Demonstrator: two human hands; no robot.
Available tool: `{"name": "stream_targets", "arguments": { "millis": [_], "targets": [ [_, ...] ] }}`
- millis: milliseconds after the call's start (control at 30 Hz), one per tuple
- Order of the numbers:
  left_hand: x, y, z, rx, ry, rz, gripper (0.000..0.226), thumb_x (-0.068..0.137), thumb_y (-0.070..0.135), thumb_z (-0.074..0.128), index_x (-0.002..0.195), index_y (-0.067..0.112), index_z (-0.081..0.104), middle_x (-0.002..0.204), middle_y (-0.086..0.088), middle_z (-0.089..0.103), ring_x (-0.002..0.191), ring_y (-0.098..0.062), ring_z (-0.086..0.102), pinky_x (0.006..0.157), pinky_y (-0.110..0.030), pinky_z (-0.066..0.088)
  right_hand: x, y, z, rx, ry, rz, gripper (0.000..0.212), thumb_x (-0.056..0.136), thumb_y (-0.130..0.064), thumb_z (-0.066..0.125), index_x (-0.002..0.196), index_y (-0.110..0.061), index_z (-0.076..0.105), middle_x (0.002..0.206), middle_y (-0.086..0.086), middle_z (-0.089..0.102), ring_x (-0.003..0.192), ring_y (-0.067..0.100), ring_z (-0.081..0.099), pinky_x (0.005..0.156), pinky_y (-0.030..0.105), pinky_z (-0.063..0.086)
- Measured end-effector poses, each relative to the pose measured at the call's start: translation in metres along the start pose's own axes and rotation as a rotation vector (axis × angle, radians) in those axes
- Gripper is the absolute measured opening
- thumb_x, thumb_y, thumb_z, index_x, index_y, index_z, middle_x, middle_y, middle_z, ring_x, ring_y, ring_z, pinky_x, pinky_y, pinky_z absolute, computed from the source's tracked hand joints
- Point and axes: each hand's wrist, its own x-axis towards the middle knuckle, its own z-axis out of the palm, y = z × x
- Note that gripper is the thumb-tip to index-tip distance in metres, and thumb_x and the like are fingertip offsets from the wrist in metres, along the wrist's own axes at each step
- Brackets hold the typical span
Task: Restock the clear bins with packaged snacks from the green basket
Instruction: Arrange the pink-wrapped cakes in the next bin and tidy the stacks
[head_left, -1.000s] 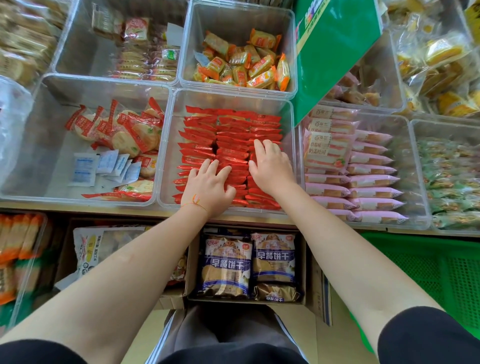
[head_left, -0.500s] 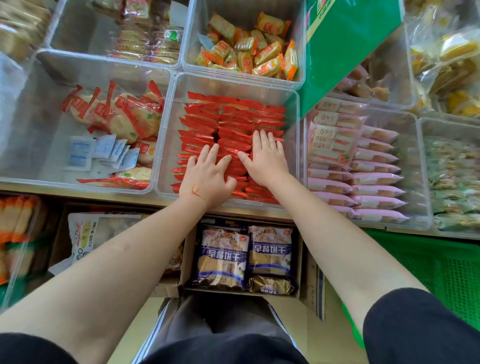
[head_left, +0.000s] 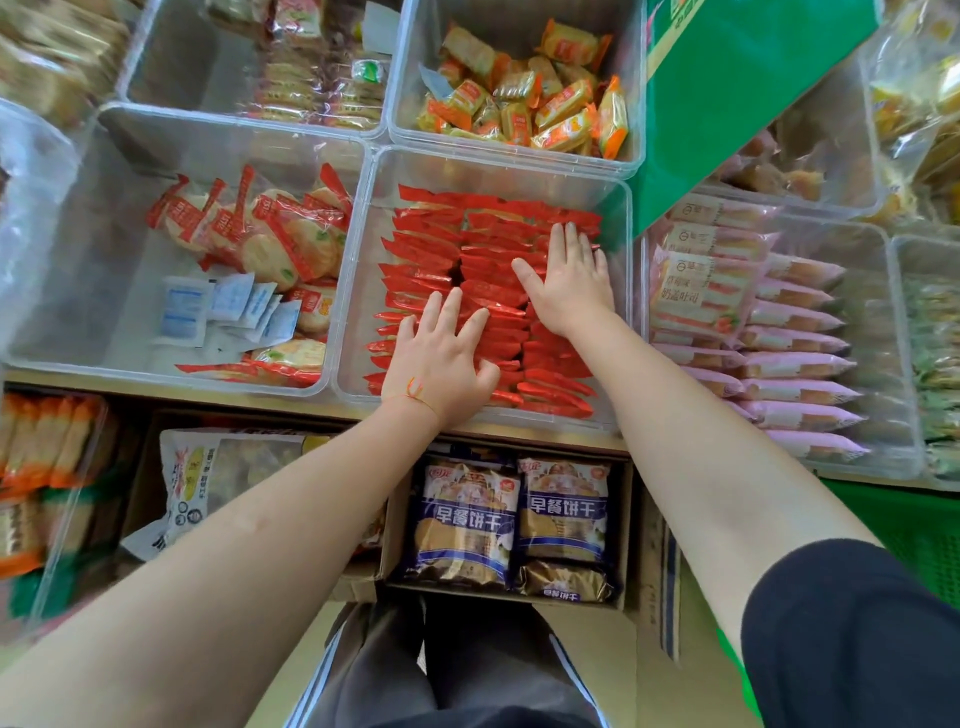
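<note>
Red foil snack packets (head_left: 493, 291) already fill the middle clear plastic bin (head_left: 498, 166) in neat rows, left hand (head_left: 441, 358) and right hand (head_left: 569, 283) pressing flat-fingered on them, while neighbouring half-empty clear bin (head_left: 78, 291) apparently awaits restocking.

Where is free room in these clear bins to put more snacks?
The left bin has bare floor left of the round crackers and white sachets. The far-left bin is bare on its left. The red packets fill the middle bin, under both hands.
</note>
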Motion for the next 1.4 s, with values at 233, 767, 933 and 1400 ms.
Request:
{"name": "stream_targets", "arguments": {
  "millis": [233, 767, 933, 1400],
  "targets": [
    [-0.003, 0.0, 0.0, -0.067, 0.069, -0.027, 0.072, 0.094, 0.039, 0.031, 0.158, 0.016, 0.007, 0.165, -0.009, 0.005, 0.152, -0.024, 0.001, 0.122, -0.047, 0.011, -0.059, -0.015, 0.014, -0.076, 0.037, -0.469, 0.082, 0.097, -0.064, 0.029, 0.159, -0.015, 0.007, 0.167, 0.007, 0.003, 0.154, 0.022, -0.001, 0.124, 0.045, 0.001],
    [-0.021, -0.011, 0.004, 0.04, 0.033, 0.276, 0.048, 0.096, 0.041, 0.03, 0.099, 0.024, 0.074, 0.107, 0.003, 0.063, 0.101, -0.02, 0.05, 0.087, -0.037, 0.034, -0.119, 0.014, -0.043, -0.123, -0.306, -0.178, 0.023, 0.087, -0.042, 0.071, 0.099, -0.023, 0.065, 0.096, -0.006, 0.061, 0.094, 0.019, 0.06, 0.069, 0.031, 0.047],
    [-0.021, -0.01, -0.001, 0.042, -0.049, 0.256, 0.05, 0.1, 0.044, 0.029, 0.1, 0.026, 0.075, 0.116, 0.001, 0.055, 0.107, -0.02, 0.044, 0.092, -0.04, 0.036, -0.119, 0.002, -0.03, -0.226, -0.25, -0.169, 0.008, 0.094, -0.022, 0.061, 0.101, -0.021, 0.065, 0.108, 0.001, 0.065, 0.1, 0.026, 0.061, 0.078, 0.034, 0.05],
    [0.004, -0.01, -0.001, -0.006, -0.065, 0.136, 0.053, 0.099, 0.051, 0.034, 0.145, 0.027, 0.045, 0.159, 0.002, 0.029, 0.149, -0.022, 0.019, 0.118, -0.046, 0.019, -0.097, 0.007, -0.035, -0.094, -0.041, -0.261, 0.029, 0.094, -0.012, 0.058, 0.122, -0.006, 0.054, 0.119, 0.013, 0.053, 0.113, 0.034, 0.052, 0.089, 0.045, 0.049]
  ]
}}
